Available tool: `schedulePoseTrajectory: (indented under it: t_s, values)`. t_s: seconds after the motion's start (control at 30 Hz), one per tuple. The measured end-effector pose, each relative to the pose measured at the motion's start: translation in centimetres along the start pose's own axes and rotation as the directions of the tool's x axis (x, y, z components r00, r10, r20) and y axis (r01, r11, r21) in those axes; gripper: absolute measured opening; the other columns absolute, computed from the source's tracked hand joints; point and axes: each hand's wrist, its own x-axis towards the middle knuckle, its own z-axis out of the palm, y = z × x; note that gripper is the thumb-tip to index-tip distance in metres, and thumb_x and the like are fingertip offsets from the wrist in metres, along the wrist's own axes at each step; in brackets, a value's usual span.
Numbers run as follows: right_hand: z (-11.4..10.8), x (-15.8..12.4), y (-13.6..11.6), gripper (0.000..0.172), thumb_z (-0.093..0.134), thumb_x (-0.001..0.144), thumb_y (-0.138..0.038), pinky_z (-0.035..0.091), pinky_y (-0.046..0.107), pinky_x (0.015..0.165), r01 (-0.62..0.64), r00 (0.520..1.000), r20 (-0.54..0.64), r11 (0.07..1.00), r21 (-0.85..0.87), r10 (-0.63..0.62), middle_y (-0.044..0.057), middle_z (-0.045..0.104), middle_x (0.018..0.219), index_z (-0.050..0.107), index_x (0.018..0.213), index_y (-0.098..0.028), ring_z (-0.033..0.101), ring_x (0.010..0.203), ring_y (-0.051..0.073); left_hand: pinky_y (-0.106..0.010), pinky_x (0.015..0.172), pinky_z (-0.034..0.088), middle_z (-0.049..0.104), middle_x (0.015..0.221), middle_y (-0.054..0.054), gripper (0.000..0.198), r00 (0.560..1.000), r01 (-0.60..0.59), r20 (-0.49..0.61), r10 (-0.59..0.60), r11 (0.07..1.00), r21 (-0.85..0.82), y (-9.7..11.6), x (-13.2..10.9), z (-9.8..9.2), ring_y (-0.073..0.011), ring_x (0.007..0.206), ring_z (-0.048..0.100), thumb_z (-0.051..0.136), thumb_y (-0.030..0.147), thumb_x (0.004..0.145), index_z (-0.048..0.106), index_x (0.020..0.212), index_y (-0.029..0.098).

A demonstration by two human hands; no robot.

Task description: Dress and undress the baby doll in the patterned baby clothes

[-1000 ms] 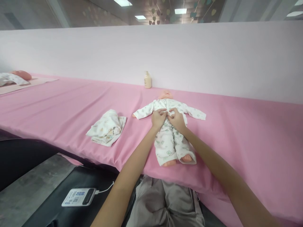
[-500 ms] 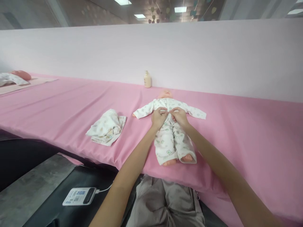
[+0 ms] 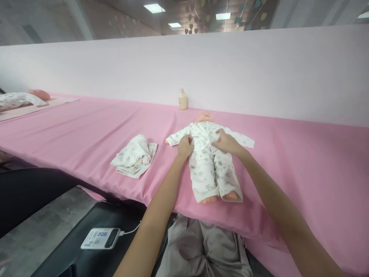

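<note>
A baby doll in a white printed suit lies on its back on the pink table cover, head toward the wall. My left hand is at the doll's left side under its sleeve, fingers curled on the shirt's edge. My right hand rests on the right half of the chest, fingers stretched flat on the cloth and thumb raised. The shirt front between my hands lies closed.
A folded pile of printed baby clothes lies left of the doll. A small cream bottle stands at the white wall. Another dressed doll lies at the far left. Below the table edge, a cabled device rests on a black surface.
Both hands were pinched together at the middle of the doll's chest. They have moved apart, the left to the doll's side and the right flat on the chest.
</note>
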Motion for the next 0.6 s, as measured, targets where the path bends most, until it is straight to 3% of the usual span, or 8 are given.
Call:
schedulePoseTrajectory:
  t_s: [0.1,0.2,0.27,0.33,0.4,0.47,0.53,0.6]
  values:
    - [-1.7,0.0,1.4,0.053,0.053,0.073,-0.011,0.041,0.025,0.050,-0.070,0.996,0.036,0.987,-0.146,0.076,0.007,0.066,0.087,0.042,0.124,-0.015,0.055,0.048,0.012,-0.032,0.072,0.045,0.064,0.090,-0.008,0.036,0.966,-0.071,0.254,0.042,0.992,0.107,-1.2,0.4,-1.0,-0.0236,0.083,0.058,0.052,0.004,0.055,0.059,0.087,0.017]
    - [-1.8,0.5,3.3,0.040,0.053,0.068,-0.004,0.043,0.026,0.050,-0.157,0.956,0.177,0.920,-0.359,0.232,0.010,0.066,0.082,0.056,0.107,-0.012,0.059,0.052,0.015,-0.031,0.072,0.046,0.066,0.096,-0.008,0.039,0.876,-0.095,0.469,0.109,0.994,-0.052,-1.7,0.9,-1.9,-0.0244,0.084,0.060,0.057,0.011,0.056,0.061,0.094,0.017]
    - [-1.2,0.8,4.2,0.035,0.055,0.067,-0.004,0.046,0.026,0.050,-0.171,0.893,0.323,0.899,-0.403,0.314,0.012,0.066,0.078,0.058,0.102,-0.008,0.062,0.056,0.018,-0.030,0.070,0.047,0.067,0.091,-0.006,0.030,0.846,-0.049,0.515,0.140,0.981,-0.187,-1.6,1.1,-2.0,-0.0224,0.081,0.061,0.058,0.017,0.060,0.063,0.090,0.016]
    - [-0.7,1.0,4.8,0.034,0.055,0.068,-0.005,0.048,0.027,0.051,-0.171,0.853,0.400,0.904,-0.393,0.336,0.013,0.065,0.077,0.058,0.102,-0.005,0.064,0.061,0.021,-0.029,0.066,0.047,0.067,0.079,-0.003,0.018,0.883,-0.023,0.448,0.138,0.967,-0.252,-1.2,1.1,-1.8,-0.0201,0.073,0.060,0.053,0.018,0.064,0.064,0.077,0.015]
    - [-0.5,1.0,5.1,0.034,0.054,0.070,-0.006,0.049,0.027,0.051,-0.175,0.854,0.401,0.909,-0.377,0.331,0.014,0.065,0.078,0.058,0.104,-0.005,0.065,0.064,0.022,-0.028,0.062,0.045,0.064,0.067,-0.001,0.017,0.951,-0.039,0.287,0.118,0.962,-0.269,-0.7,1.0,-1.4,-0.0183,0.066,0.057,0.047,0.015,0.065,0.063,0.068,0.014]
    - [-0.7,1.0,5.1,0.035,0.053,0.072,-0.008,0.050,0.027,0.051,-0.194,0.865,0.384,0.920,-0.340,0.324,0.013,0.066,0.080,0.057,0.107,-0.008,0.065,0.065,0.021,-0.028,0.062,0.044,0.063,0.064,-0.001,0.023,0.990,-0.081,0.089,0.110,0.957,-0.277,-0.1,0.7,-1.0,-0.0178,0.064,0.057,0.042,0.013,0.067,0.065,0.068,0.015]
    - [-1.0,1.0,5.1,0.036,0.052,0.073,-0.008,0.050,0.027,0.052,-0.217,0.871,0.377,0.936,-0.278,0.314,0.012,0.066,0.079,0.056,0.109,-0.009,0.065,0.064,0.021,-0.029,0.067,0.045,0.067,0.075,-0.001,0.029,0.990,-0.130,-0.100,0.103,0.942,-0.311,0.5,0.5,-0.8,-0.0186,0.072,0.059,0.040,0.012,0.071,0.068,0.080,0.017]
    - [-1.2,1.0,5.2,0.038,0.051,0.073,-0.008,0.051,0.028,0.053,-0.231,0.867,0.397,0.949,-0.214,0.300,0.010,0.067,0.076,0.055,0.110,-0.011,0.065,0.062,0.021,-0.029,0.076,0.046,0.069,0.091,-0.002,0.034,0.970,-0.174,-0.223,0.098,0.918,-0.356,1.1,0.2,-0.6,-0.0188,0.085,0.061,0.039,0.012,0.074,0.066,0.094,0.019]
